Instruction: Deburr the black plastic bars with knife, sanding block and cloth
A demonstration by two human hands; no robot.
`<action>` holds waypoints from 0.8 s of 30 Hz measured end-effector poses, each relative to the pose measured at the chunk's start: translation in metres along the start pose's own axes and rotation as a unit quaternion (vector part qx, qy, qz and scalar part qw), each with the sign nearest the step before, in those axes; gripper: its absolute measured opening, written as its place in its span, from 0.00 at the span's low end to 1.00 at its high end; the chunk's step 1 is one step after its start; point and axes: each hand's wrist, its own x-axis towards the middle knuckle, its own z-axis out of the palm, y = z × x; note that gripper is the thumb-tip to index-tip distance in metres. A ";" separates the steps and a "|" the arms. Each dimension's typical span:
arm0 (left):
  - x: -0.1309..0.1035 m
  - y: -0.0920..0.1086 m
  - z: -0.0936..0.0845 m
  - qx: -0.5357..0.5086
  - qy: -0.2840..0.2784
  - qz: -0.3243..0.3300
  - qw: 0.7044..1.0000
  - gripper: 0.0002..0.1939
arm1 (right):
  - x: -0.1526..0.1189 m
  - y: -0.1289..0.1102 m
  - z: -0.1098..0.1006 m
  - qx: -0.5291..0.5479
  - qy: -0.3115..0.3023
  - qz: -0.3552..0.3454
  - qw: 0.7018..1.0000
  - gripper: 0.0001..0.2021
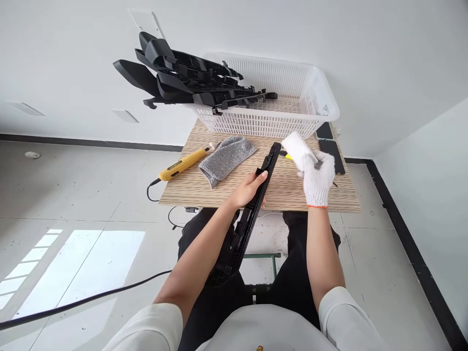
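Observation:
My bare left hand (250, 189) is closed around a long black plastic trim piece (252, 209), thumb on its upper face. The piece slants from above the table's front edge down toward my lap, its ribbed and clipped side showing. My right hand (318, 178), in a white knitted glove with an orange cuff edge, grips a white rectangular piece (295, 148) that looks like a folded cloth or pad. One corner of it is close to the trim piece's upper end; whether they touch I cannot tell. A small yellow item (288, 156) is partly hidden beneath the white piece.
A white plastic basket (263, 122) on the table (204, 197) holds several black trim pieces (204, 83) jutting out left. A grey cloth (227, 158) lies beside a yellow corded tool (185, 165). Two dark phone-like slabs (333, 155) are at the right. A black cable (91, 297) crosses the left.

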 end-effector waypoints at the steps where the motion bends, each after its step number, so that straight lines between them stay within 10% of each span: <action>1: -0.001 0.000 0.001 0.001 0.002 0.006 1.000 0.25 | -0.003 0.001 -0.003 -0.054 0.020 -0.050 0.997 0.17; 9: 0.002 0.000 0.005 -0.011 0.011 0.036 0.999 0.22 | -0.023 0.006 0.002 -0.234 -0.180 -0.283 0.913 0.21; 16: 0.009 -0.004 0.005 0.017 -0.017 0.068 0.997 0.26 | -0.023 0.009 0.010 0.043 -0.396 -0.052 0.916 0.28; 24: 0.005 0.000 0.005 0.026 -0.017 0.029 0.999 0.23 | -0.002 0.005 0.010 0.133 -0.134 0.014 0.982 0.18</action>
